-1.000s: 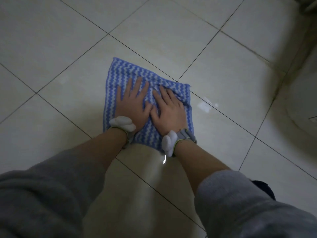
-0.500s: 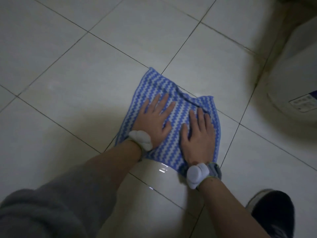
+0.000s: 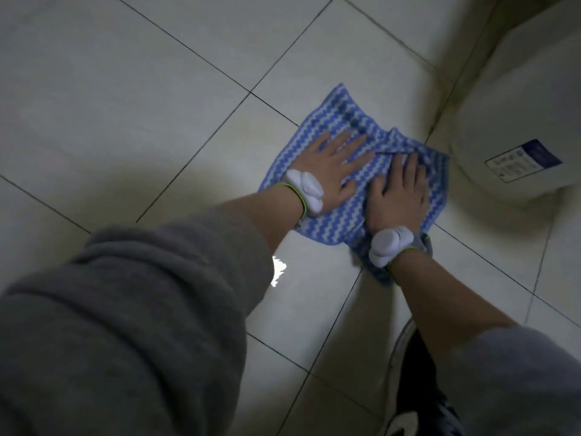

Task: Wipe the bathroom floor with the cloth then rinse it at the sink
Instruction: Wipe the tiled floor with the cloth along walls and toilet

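Cloth (image 3: 342, 118), one, on floor (image 3: 157, 89) under left hand (image 3: 330, 171) and right hand (image 3: 397, 196), both flat, straight-fingered.

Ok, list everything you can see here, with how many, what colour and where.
cloth: one, blue and white zigzag, on the floor, rumpled at its far side.
floor: pale tiles, dark grout lines, fills the view.
fixture: one, white, rounded, far right beside the cloth.
label: one, white and dark blue, on the fixture.
glare spot: one, white, on a tile by the left forearm.
shoe: one, dark, white sole, bottom right.
wrist bands: two, white, one per wrist.
sleeves: two, grey, lower corners.
left grip: bare hand, pressed flat on the cloth.
right grip: bare hand, flat beside it.
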The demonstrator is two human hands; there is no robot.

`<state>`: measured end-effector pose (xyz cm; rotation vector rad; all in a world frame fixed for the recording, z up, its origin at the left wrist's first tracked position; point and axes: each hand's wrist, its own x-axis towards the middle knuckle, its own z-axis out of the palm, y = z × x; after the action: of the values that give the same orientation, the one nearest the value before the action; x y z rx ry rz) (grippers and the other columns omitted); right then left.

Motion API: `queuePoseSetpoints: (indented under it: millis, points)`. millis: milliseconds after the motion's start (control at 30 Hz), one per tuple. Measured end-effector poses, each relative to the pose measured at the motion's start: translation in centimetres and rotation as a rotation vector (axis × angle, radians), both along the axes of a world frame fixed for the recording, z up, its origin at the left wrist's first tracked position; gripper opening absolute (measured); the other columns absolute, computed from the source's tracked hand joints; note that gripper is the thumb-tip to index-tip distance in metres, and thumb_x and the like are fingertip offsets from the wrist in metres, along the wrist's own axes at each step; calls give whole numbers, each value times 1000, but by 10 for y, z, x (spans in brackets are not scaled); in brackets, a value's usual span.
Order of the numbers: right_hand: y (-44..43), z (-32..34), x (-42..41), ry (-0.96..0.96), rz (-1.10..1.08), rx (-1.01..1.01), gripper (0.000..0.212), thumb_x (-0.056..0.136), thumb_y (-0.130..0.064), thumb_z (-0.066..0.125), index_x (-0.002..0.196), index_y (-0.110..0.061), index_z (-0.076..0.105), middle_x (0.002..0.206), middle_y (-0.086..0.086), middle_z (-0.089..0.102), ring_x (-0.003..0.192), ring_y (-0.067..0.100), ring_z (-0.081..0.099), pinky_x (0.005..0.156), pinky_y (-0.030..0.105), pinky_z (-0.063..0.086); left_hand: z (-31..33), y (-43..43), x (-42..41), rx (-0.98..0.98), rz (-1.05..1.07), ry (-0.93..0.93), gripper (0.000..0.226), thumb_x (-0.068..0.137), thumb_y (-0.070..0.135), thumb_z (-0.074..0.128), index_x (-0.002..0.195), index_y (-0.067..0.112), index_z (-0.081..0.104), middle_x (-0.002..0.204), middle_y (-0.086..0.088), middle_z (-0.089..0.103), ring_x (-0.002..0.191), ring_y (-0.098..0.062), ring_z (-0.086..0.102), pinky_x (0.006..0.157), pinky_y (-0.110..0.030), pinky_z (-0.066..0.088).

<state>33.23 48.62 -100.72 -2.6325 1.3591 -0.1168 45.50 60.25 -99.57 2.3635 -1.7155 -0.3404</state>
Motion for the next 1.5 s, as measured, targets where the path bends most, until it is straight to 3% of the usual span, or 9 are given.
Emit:
queuePoseSetpoints:
  millis: [200,367,433,533,800,967,1200,1333,1500]
  points:
    - [37,-4,41,27,258,-18,60,105,-46,21,159,-21,11,167,2,1,154,22,0,124,44,2,-4,61,41,-15,189,-8,58,105,48,21,159,31,7,167,4,-2,154,-20,-7,124,-43,1]
    - [144,2,75,-45,393,-24,68,99,-51,17,157,-15,24,165,9,16,153,27,11,123,47,6,-5,153,72,-3,402,-26,66,96,54,8,158,33,7,167,6,-1,154,-18,-7,124,-43,3]
    - [181,-4,74,-50,432,-12,68,100,-50,18,156,-13,26,164,11,18,153,29,13,123,49,8,-10,188,73,20,412,-17,64,98,55,10,158,34,6,167,7,-1,154,-17,-7,124,-43,3]
    - [252,-1,93,-61,609,-3,66,100,-48,24,155,-11,28,164,13,19,152,32,15,121,53,10,-7,272,80,-3,577,-43,62,97,49,24,157,31,21,166,3,13,153,-21,8,123,-42,5]
    - [375,-4,113,-82,947,18,65,100,-43,34,154,-8,29,163,17,20,151,35,15,120,57,13,-7,417,47,8,936,-45,62,98,45,30,157,27,24,165,3,15,153,-21,8,123,-39,1]
    - [432,-2,94,-104,1214,41,64,101,-43,31,154,-9,29,163,15,20,152,34,14,121,56,14,-1,491,-23,-6,1187,-27,61,100,46,28,158,28,18,167,4,10,154,-20,0,124,-39,-1]
    - [491,-1,45,-65,1701,56,63,99,-43,33,154,-12,32,163,13,20,152,31,12,121,55,14,-1,523,-169,-17,1733,-74,61,101,44,31,158,25,19,167,2,12,154,-18,4,125,-39,3]
    - [494,-3,53,-107,1802,55,61,99,-45,35,153,-17,36,163,8,24,152,26,16,121,53,19,-7,515,-192,-7,1775,-71,62,101,43,33,158,24,19,167,2,11,154,-20,4,124,-44,8]
    - [491,-6,56,-200,1799,63,59,97,-42,40,150,-16,42,160,9,31,149,28,25,120,51,23,-11,531,-156,-53,1782,-84,66,94,47,32,156,24,28,165,2,18,153,-20,10,123,-41,4]
